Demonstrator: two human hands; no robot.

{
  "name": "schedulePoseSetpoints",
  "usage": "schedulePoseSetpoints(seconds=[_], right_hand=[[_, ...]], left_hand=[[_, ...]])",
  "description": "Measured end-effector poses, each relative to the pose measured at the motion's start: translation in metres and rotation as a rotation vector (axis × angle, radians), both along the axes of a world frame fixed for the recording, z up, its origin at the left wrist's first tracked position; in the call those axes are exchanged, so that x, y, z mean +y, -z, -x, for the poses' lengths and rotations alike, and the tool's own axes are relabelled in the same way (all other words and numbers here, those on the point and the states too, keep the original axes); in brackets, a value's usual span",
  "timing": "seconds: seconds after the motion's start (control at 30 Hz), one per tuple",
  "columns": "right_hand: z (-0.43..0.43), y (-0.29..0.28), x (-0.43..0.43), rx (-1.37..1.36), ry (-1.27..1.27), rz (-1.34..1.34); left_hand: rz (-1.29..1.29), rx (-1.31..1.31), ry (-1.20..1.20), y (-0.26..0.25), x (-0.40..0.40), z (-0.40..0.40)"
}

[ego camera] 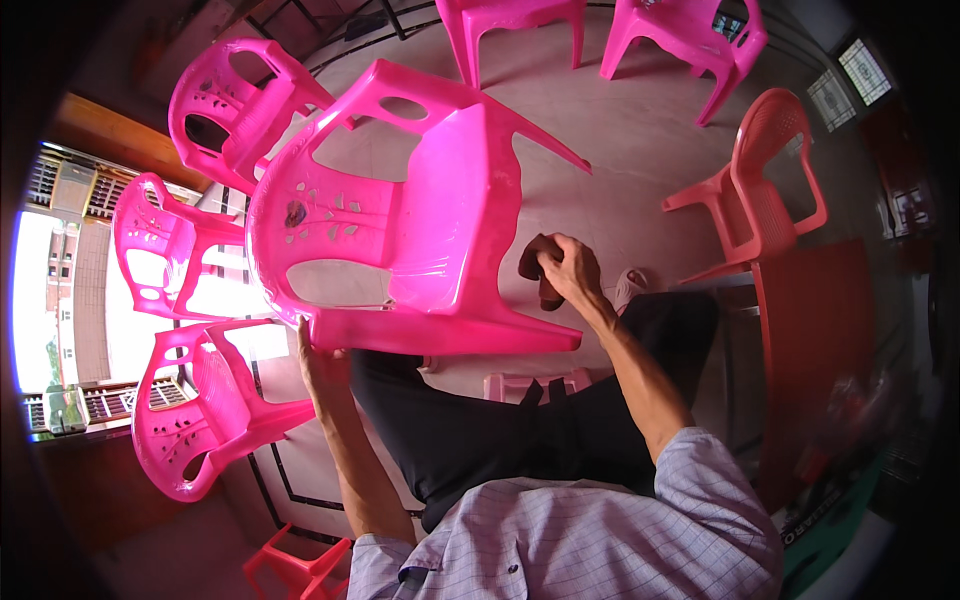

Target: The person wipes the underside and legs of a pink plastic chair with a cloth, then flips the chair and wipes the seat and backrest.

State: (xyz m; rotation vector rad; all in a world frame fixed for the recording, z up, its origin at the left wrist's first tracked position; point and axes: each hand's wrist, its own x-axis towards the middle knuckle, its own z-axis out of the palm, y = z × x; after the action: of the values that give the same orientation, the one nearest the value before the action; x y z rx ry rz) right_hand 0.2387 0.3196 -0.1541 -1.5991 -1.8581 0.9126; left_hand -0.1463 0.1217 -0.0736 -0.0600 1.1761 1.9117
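Note:
A pink plastic armchair (442,217) lies tipped in front of me, its backrest with leaf-shaped cutouts towards the left and its legs pointing right. My left hand (324,367) grips its near side by the backrest and armrest; part of that hand is hidden behind the plastic. To the right of the seat, my right hand (571,270) is closed on a crumpled brown cloth (550,296), apart from the chair.
More pink armchairs (217,382) stand at the left and the far side (682,37). An orange plastic chair (769,180) stands right, beside a reddish-brown panel (817,360). A pink stool (495,386) is between my legs, and a red stool (300,562) stands lower left.

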Motion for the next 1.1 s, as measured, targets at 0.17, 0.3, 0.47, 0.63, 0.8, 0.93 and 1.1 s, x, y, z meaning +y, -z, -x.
schedulePoseSetpoints(seconds=[0.17,0.3,0.47,0.63,0.8,0.93,1.1], right_hand=[[0.014,-0.025,0.036,0.199,0.184,-0.271],[0.032,-0.076,0.097,0.313,0.332,-0.408],[0.056,-0.089,0.133,0.323,0.033,-0.505],[0.099,-0.052,0.115,0.221,-0.204,-0.676],[0.107,-0.029,0.225,0.239,-0.041,-0.286],[0.089,-0.008,0.266,-0.019,-0.025,-0.247],[0.093,-0.034,0.142,0.342,-0.141,-0.482]], left_hand=[[0.053,-0.043,-0.037,0.005,0.001,0.004],[0.013,0.014,-0.019,0.006,-0.009,0.006],[0.028,0.013,-0.038,0.005,-0.004,-0.007],[-0.020,-0.041,0.046,-0.003,-0.014,-0.011],[0.069,-0.022,-0.108,-0.018,0.002,-0.032],[0.041,-0.039,-0.079,-0.016,0.015,-0.045],[0.027,-0.002,-0.060,-0.018,-0.001,-0.044]])
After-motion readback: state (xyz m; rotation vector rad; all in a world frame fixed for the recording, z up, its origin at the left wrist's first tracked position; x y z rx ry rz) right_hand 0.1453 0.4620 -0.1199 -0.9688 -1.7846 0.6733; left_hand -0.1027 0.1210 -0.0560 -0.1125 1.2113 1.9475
